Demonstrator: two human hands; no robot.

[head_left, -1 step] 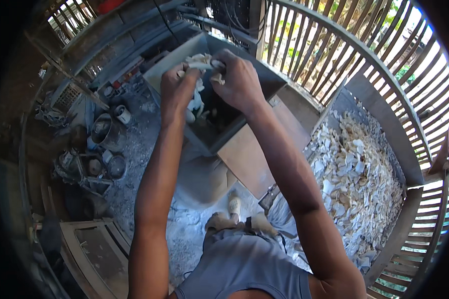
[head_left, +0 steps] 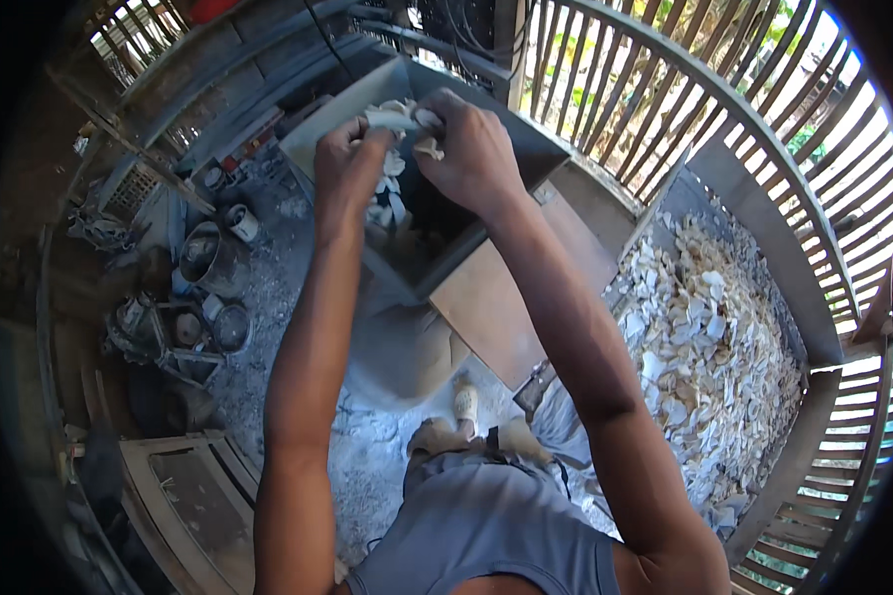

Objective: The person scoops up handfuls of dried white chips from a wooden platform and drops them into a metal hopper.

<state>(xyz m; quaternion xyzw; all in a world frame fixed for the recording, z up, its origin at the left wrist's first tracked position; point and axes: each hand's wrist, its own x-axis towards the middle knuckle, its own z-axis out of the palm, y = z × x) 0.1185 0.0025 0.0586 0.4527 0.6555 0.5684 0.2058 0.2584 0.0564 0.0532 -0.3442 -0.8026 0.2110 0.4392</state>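
Above a grey, square-mouthed hopper, both my hands hold pale, dried, curved chips. My left hand is closed around one end of a whitish chip. My right hand pinches at the other end of it, with another small pale piece under its fingers. More whitish chips lie against the inner wall of the hopper, beside my left fingers. The hopper's lower inside is dark, and what lies deep in it is hard to make out.
On the right, a large heap of pale chips lies behind boards, along a slatted wall. A brown flat panel adjoins the hopper. To the left stand a bucket and several dusty containers on the powdery floor.
My hands stay almost in place over the hopper, the left one shifting slightly leftward. The loose chips below my left hand lie differently, some of them lower or out of sight.
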